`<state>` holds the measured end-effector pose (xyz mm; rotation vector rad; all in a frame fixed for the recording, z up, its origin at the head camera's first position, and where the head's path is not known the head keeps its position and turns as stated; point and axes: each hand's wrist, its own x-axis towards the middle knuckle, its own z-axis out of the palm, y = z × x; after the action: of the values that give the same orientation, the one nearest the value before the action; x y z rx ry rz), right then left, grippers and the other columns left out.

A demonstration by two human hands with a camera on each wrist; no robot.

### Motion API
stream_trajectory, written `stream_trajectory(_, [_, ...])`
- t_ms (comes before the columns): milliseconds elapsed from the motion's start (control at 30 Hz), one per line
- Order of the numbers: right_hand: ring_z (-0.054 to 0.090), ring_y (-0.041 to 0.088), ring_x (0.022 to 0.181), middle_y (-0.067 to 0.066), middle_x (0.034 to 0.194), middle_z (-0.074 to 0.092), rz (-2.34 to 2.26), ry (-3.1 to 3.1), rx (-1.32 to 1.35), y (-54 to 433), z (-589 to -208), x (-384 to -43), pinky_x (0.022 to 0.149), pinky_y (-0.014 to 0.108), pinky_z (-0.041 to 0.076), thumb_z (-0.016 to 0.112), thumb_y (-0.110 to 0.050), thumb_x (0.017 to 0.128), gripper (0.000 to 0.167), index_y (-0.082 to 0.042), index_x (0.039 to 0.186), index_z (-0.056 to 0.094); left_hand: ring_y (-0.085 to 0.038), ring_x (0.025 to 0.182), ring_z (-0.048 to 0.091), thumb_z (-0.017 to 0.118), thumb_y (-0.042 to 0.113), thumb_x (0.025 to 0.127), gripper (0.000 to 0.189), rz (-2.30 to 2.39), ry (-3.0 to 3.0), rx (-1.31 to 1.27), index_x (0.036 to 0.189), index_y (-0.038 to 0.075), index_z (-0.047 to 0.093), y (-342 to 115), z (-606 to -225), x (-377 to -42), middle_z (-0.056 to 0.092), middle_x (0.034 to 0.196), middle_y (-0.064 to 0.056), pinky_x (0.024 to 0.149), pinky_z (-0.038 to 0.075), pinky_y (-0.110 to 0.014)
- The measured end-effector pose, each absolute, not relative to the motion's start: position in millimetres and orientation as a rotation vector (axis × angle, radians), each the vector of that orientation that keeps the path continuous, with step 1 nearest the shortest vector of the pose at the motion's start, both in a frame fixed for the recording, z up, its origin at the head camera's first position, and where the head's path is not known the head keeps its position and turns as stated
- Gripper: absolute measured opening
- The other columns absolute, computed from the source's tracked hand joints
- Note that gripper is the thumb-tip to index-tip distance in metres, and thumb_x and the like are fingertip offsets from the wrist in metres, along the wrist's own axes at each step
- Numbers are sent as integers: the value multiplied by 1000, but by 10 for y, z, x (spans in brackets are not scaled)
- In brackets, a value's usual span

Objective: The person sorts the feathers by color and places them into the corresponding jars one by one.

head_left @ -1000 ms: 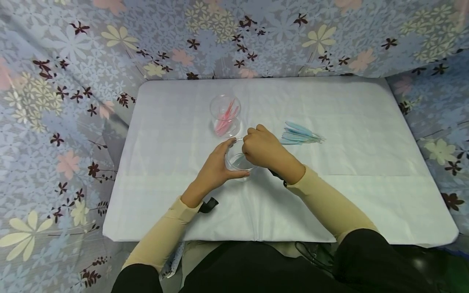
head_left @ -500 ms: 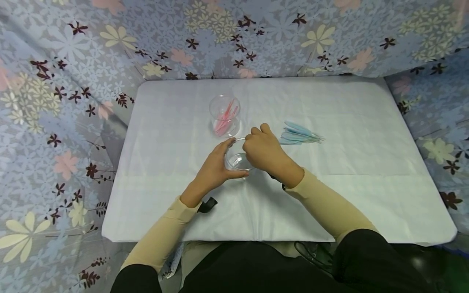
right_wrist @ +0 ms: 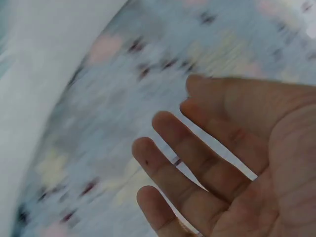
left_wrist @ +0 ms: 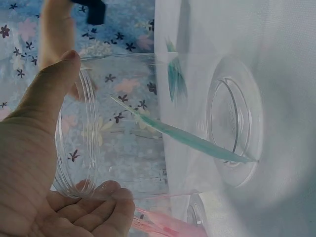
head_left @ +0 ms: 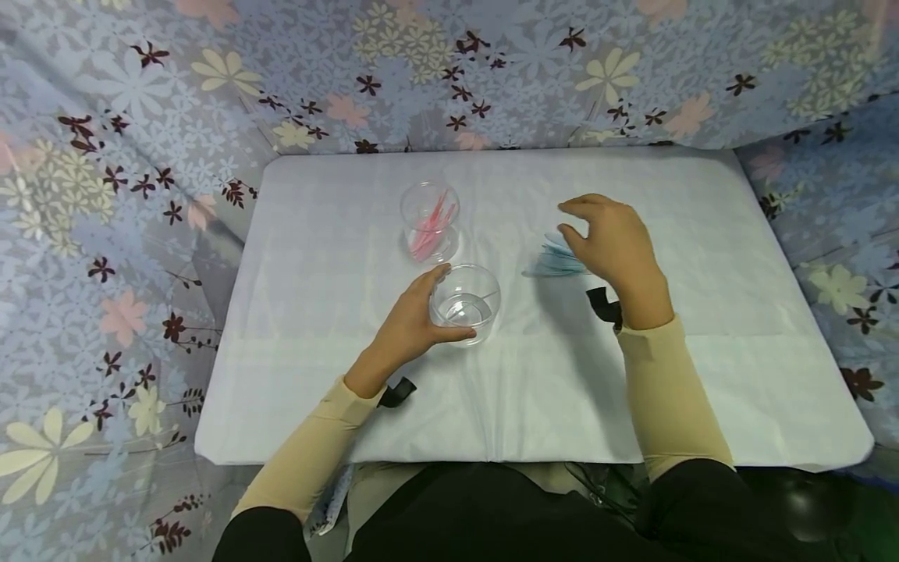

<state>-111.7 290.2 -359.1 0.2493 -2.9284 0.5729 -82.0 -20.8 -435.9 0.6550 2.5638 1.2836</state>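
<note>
My left hand (head_left: 407, 324) grips a clear plastic jar (head_left: 485, 297) near its rim, thumb on one side and fingers on the other. Inside the jar, one slender teal feather-like piece (left_wrist: 187, 139) leans from the base toward the mouth, plain in the left wrist view. My right hand (head_left: 618, 242) hovers over a bundle of similar pale blue pieces (head_left: 557, 264) on the table and partly hides it in the head view. Its fingers are spread and loosely bent, and the right wrist view shows nothing held.
A second clear jar (head_left: 413, 204) stands just behind the gripped one, with several pink slender pieces (head_left: 425, 239) in it. White cloth covers the table (head_left: 316, 257). Flowered fabric (head_left: 421, 78) hangs behind the table and along its sides.
My right hand has come out from the held jar's mouth and moved right, over the blue bundle, its fingers uncurled. A single thin piece now shows in the jar. My left hand has stayed put.
</note>
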Motion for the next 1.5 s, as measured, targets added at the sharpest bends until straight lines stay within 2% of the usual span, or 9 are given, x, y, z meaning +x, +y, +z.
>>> stream_trajectory(167, [64,47,101,24,141,56,621,-3017,-93,3327,-3806,-1133,75,59,51,61,-14,99,37,-4,134,65,-25,141,41,92,44,71,109,1273,2555,644,156,12,32,-224,-4366,-822,43,155,-10,116,36,-45])
stream_trajectory(300, [63,48,97,29,135,58,637,-3096,-183,3516,-4030,-1165,67,54,50,60,-10,99,35,-1,133,65,-25,142,41,92,44,70,110,1285,2558,639,156,11,32,-240,-4354,-824,42,155,-10,116,35,-45])
stream_trajectory(367, [62,49,105,32,132,59,657,-3140,-197,3576,-4147,-1171,69,54,51,58,-9,99,35,0,132,65,-25,142,41,92,43,70,110,1295,2555,640,156,11,32,-239,-4354,-826,42,155,-10,116,35,-45])
stream_trajectory(467, [60,49,108,33,127,61,666,-3190,-227,3646,-4302,-1149,72,54,52,57,-9,99,33,1,129,66,-25,142,41,92,42,70,110,1298,2541,642,156,12,32,-227,-4360,-825,42,155,-9,116,35,-44])
stream_trajectory(667, [62,49,102,33,123,63,664,-3194,-258,3671,-4464,-1106,75,56,52,61,-10,98,28,3,122,70,-23,141,41,92,43,70,109,1280,2530,629,157,14,32,-216,-4373,-826,42,155,-7,116,36,-44])
stream_trajectory(833, [62,48,104,30,124,64,656,-3194,-261,3659,-4499,-1112,80,58,51,62,-11,98,27,3,120,70,-25,140,42,93,42,70,109,1275,2541,640,156,13,33,-216,-4369,-832,44,153,-8,115,36,-44])
stream_trajectory(1167, [60,48,107,30,128,62,658,-3244,-261,3682,-4485,-1126,82,58,51,61,-14,99,27,2,119,72,-24,141,41,93,43,69,109,1278,2548,642,156,14,33,-227,-4381,-834,43,154,-7,116,36,-45])
stream_trajectory(1500, [63,44,100,28,118,67,660,-3243,-241,3697,-4510,-1121,78,56,52,61,-20,101,29,2,117,72,-24,141,42,93,42,70,108,1266,2549,637,156,14,33,-220,-4356,-829,43,154,-8,115,36,-45])
